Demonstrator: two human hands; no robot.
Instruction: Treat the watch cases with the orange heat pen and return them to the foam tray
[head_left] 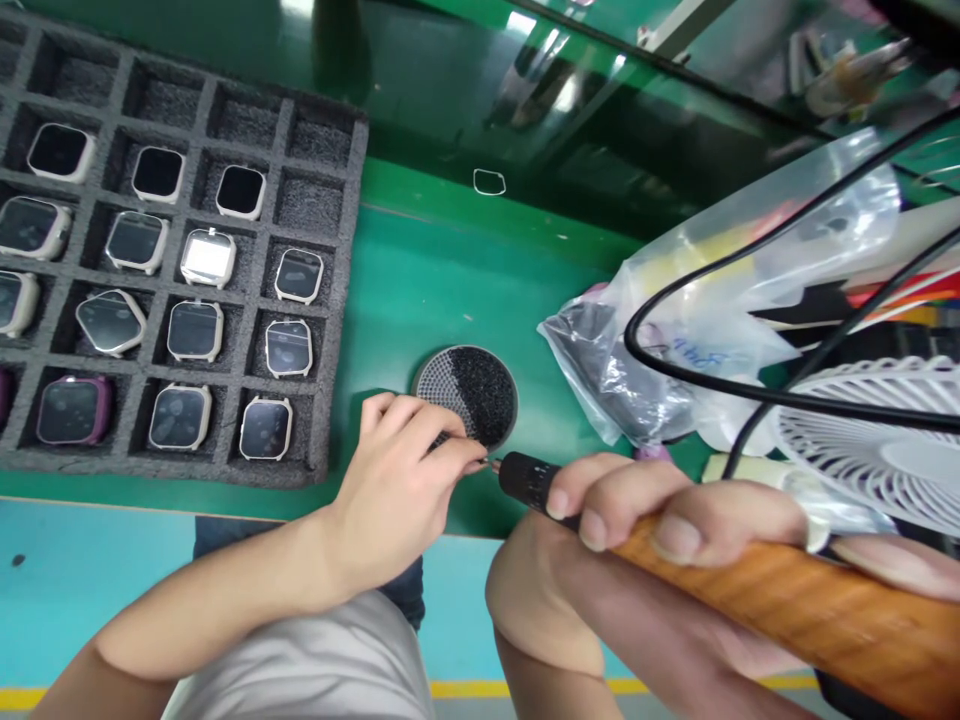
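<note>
My right hand is wrapped round an electric screwdriver with an orange-brown grip and a black collar. Its bit points left, at the fingertips of my left hand. Those fingers are pinched together right at the bit's tip; whatever is between them is too small to make out. Just beyond my left fingers sits a round dish. Tiny dark pieces are heaped in its right side, and a dotted grey surface shows on its left.
At left, a grey foam tray holds several watch cases, most pale, one purple. A thin white frame lies at the back. Clear plastic bags, a black cable and a white fan crowd the right.
</note>
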